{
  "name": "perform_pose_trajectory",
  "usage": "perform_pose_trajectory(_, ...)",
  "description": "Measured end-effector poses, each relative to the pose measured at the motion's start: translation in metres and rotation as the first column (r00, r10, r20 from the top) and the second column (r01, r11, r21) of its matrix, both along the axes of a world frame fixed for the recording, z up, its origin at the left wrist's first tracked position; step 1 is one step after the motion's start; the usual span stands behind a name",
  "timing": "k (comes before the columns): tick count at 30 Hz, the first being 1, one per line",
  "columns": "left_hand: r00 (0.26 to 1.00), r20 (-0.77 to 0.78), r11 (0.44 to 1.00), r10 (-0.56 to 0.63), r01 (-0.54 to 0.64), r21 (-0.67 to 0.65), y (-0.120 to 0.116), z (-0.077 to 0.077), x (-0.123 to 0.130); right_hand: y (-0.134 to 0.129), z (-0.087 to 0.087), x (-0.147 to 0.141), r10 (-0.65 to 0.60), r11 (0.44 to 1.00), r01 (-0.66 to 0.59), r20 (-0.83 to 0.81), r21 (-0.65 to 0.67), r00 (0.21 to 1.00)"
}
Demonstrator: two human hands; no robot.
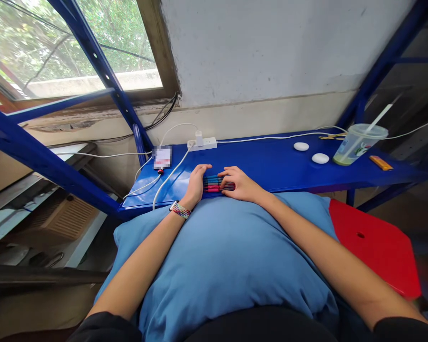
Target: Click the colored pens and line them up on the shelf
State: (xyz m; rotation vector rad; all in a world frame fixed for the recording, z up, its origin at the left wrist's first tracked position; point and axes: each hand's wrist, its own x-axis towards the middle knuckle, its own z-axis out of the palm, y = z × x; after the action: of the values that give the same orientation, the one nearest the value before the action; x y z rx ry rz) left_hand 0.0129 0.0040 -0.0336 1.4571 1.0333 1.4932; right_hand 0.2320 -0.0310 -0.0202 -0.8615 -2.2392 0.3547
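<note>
Here, a window (133,42) shows in the upper left of the frame. Below it, a small, blurry flat thing (162,156) with a cord lies on the blue table (264,161). Next comes the left hand (197,183), in the middle, with a bright band (180,209) on its wrist. It is loose and open, standing on its side by the left ends of a row of blue, gray and red pens (211,184). The pens lie side by side in the middle, between the hands. The right hand (240,184) bends its fingers over their right ends; I cannot tell if it squeezes them. A white power strip (207,143) is behind. On the right are two white ovals (310,152), a clear cup (356,145) with a straw (380,116), and an orange packet (381,163).
</note>
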Motion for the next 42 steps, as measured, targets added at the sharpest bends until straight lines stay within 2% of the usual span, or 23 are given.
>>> perform_pose_trajectory(6,0.994,-0.107,0.999,0.034,-0.033,0.007,-0.006,0.009,0.001,0.001,0.001,0.000,0.048,0.999,-0.047,-0.030,0.010,0.998)
perform_pose_trajectory(10,0.962,-0.271,0.992,0.037,-0.003,0.126,-0.022,0.027,-0.001,-0.002,0.006,-0.001,0.057,0.998,-0.052,-0.121,0.041,0.991)
perform_pose_trajectory(12,0.922,-0.386,0.980,0.035,0.044,0.195,-0.032,0.037,-0.002,-0.005,0.008,-0.002,0.003,0.999,0.005,-0.181,0.043,0.983)
perform_pose_trajectory(15,0.872,-0.489,0.971,0.022,0.099,0.219,-0.040,0.045,-0.001,-0.008,0.011,-0.002,-0.130,0.991,0.133,-0.247,-0.005,0.960)
perform_pose_trajectory(18,0.893,-0.451,0.967,0.008,0.108,0.230,-0.040,0.046,-0.001,-0.007,0.014,0.000,-0.257,0.966,0.253,-0.316,-0.056,0.913)
perform_pose_trajectory(20,0.919,-0.394,0.965,0.014,0.091,0.247,-0.037,0.046,-0.002,-0.002,0.014,0.003,-0.328,0.945,0.297,-0.417,-0.138,0.848)
perform_pose_trajectory(22,0.939,-0.343,0.964,0.030,0.064,0.257,-0.035,0.045,-0.003,0.003,0.015,0.006,-0.359,0.927,0.218,-0.551,-0.306,0.753)
perform_pose_trajectory(24,0.951,-0.308,0.967,0.030,0.051,0.250,-0.033,0.044,-0.003,0.008,0.015,0.009,-0.370,0.888,0.034,-0.670,-0.458,0.643)
perform_pose_trajectory(26,0.959,-0.283,0.971,0.015,0.054,0.234,-0.032,0.043,-0.004,0.010,0.016,0.010,-0.374,0.849,-0.115,-0.742,-0.515,0.557)
perform_pose_trajectory(27,0.963,-0.270,0.972,0.009,0.055,0.229,-0.032,0.042,-0.004,0.009,0.017,0.010,-0.373,0.841,-0.152,-0.761,-0.519,0.531)
perform_pose_trajectory(29,0.971,-0.240,0.974,-0.002,0.056,0.219,-0.030,0.040,-0.005,0.008,0.018,0.009,-0.365,0.836,-0.184,-0.775,-0.516,0.516)
perform_pose_trajectory(34,0.984,-0.171,0.983,-0.051,0.080,0.165,-0.028,0.038,-0.007,0.004,0.021,0.007,-0.358,0.829,-0.194,-0.763,-0.525,0.539)
perform_pose_trajectory(42,0.984,-0.153,0.983,-0.095,0.116,0.141,-0.027,0.039,-0.007,0.004,0.022,0.008,-0.379,0.807,-0.219,-0.766,-0.548,0.520)
